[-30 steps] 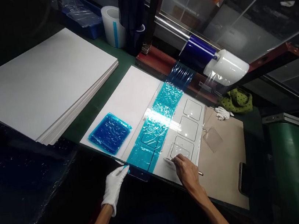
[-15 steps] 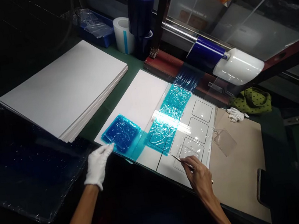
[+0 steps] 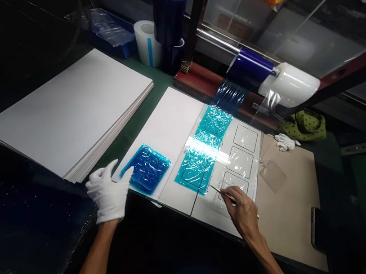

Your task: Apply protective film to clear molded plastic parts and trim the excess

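Green tabletop (image 3: 148, 80) in a dim workroom, with a stack of white boards (image 3: 64, 113) at its left, dark blue film rolls (image 3: 169, 14) and a clear film roll (image 3: 146, 44) at its far edge, and a tan card sheet (image 3: 291, 217) at its right. A white board (image 3: 170, 120) lies mid-tabletop, bearing a wrinkled square of blue film (image 3: 148, 169) near its front edge, beside a crumpled teal film strip (image 3: 196, 162). The gloved left hand (image 3: 107, 194) lies open, fingers against the square's near corner. The bare right hand (image 3: 243, 210) pinches a slender craft knife (image 3: 223, 193), its tip over a clear panel (image 3: 230, 184) marked with rounded-square outlines.
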{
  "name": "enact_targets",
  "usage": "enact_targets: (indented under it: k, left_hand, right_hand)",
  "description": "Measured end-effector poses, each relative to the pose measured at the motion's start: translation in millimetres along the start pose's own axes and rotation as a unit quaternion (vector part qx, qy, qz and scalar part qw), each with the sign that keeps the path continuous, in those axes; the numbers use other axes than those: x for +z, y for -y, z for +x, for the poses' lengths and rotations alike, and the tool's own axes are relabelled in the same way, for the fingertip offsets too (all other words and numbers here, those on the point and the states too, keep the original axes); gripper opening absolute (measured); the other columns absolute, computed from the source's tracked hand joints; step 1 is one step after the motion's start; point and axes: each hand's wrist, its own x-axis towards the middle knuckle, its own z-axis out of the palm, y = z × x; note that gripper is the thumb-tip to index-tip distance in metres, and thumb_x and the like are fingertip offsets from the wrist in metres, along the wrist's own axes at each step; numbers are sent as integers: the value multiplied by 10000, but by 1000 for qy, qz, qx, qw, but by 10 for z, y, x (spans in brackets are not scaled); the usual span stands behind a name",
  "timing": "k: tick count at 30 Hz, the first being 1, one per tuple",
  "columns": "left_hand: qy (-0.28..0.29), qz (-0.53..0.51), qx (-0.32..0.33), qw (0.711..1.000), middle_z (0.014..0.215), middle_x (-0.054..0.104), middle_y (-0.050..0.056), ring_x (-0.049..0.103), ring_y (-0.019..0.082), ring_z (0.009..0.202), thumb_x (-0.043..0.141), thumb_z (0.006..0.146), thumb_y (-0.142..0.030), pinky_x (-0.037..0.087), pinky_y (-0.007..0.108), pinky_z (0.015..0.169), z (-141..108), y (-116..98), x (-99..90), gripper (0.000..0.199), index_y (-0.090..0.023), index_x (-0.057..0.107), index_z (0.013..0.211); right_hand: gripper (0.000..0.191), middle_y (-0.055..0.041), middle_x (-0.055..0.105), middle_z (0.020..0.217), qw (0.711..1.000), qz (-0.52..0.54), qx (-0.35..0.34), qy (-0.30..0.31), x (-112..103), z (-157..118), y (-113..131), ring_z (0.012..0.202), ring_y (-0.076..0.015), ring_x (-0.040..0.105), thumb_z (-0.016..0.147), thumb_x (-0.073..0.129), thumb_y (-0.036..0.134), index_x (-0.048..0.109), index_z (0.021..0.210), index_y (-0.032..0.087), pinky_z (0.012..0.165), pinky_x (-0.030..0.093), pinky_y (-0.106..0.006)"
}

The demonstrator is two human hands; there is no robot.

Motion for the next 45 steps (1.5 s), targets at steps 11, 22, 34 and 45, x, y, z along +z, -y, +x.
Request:
enact_targets:
  k: [11, 22, 34, 45]
  left_hand:
    - [248, 185, 292, 905, 1136, 566, 132, 506, 315, 901, 507, 844, -486, 356, 406, 724, -577, -958, 1010, 455, -314, 540, 1264]
    - [248, 179, 280, 910, 1129, 559, 115, 491, 317, 890, 412, 888, -460, 348, 420, 710, -545, -810, 1103, 414, -366, 520, 1276]
    - [271, -93, 73, 955, 1195, 521, 109, 483, 285, 1034, 551, 802, -499, 351, 426, 927, -679, -702, 765, 485, -235, 576, 1208]
    - [457, -367, -316, 746, 1070, 652, 143, 529, 90, 698, 628, 790, -441, 343, 157, 490, -1349, -444, 597, 409, -151, 637, 1078]
  right_hand:
    - [238, -2, 654, 938, 995, -74, -24, 61, 509, 1242, 331, 798, -131, 583, 934, 463, 235, 696, 955, 273, 547, 256, -242]
    - [265, 15, 641, 956, 979, -147, -56, 128, 387, 1274, 125, 811, -133, 550, 949, 416, 214, 671, 967, 284, 519, 182, -262]
    - [287, -21, 644, 903, 954, -240, 66, 165, -97, 708, -393, 702, -143, 569, 934, 400, 175, 679, 948, 237, 507, 171, -266]
    - [187, -53, 686, 916, 973, -10, 141, 182, 132, 171, -219, 868, -205, 621, 840, 527, 185, 696, 918, 195, 666, 364, -258]
